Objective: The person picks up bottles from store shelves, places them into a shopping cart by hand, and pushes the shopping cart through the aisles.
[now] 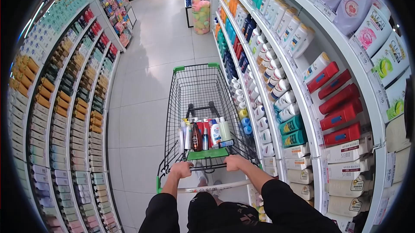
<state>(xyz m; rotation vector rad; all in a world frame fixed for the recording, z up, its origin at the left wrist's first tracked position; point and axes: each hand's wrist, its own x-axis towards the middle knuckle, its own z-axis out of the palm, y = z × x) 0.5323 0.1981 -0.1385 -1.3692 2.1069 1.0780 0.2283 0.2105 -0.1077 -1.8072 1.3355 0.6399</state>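
A black wire shopping cart with green corners and a green flap stands in front of me. My left hand is closed around the cart's rear frame, left of the flap. On the flap's right side, my right hand is wrapped round the same frame. The push bar lies nearer my body, below both hands. Several bottles stand at the near end of the basket, among them a brown pump bottle, a white bottle and a pale green bottle. A dark tube lies on its side there.
Shelves of boxed and bottled goods line the aisle's left. Shampoo shelves run close along the cart's right, with red bottles on them. Ahead are the tiled floor and a clear bin of colourful balls.
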